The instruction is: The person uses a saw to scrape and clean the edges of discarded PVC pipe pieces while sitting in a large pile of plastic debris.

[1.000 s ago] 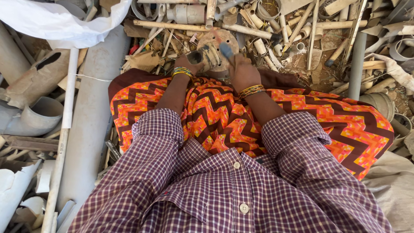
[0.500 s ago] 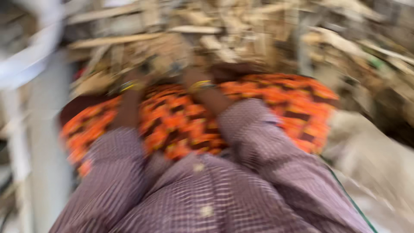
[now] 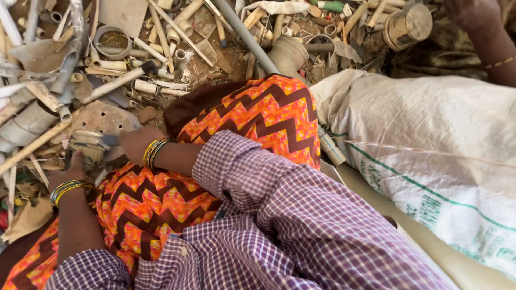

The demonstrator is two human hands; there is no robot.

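Head view, hands: we see our left hand (image 3: 71,165) and right hand (image 3: 134,144) both closed around a dirty grey pipe fitting (image 3: 88,146).
Fitting's place: it sits just off our knee, over the scrap pipes (image 3: 123,80).
Lap: orange zigzag cloth (image 3: 258,115).
Right side: white woven sack (image 3: 430,145); another person's hand (image 3: 473,13) above it.

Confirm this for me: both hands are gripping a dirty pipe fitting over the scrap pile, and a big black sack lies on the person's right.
Not quite: the sack is white with green stripes, not black. The head view shows it lying to the person's right. The rest holds: the left hand and right hand grip a dirty pipe fitting over the scrap pile.
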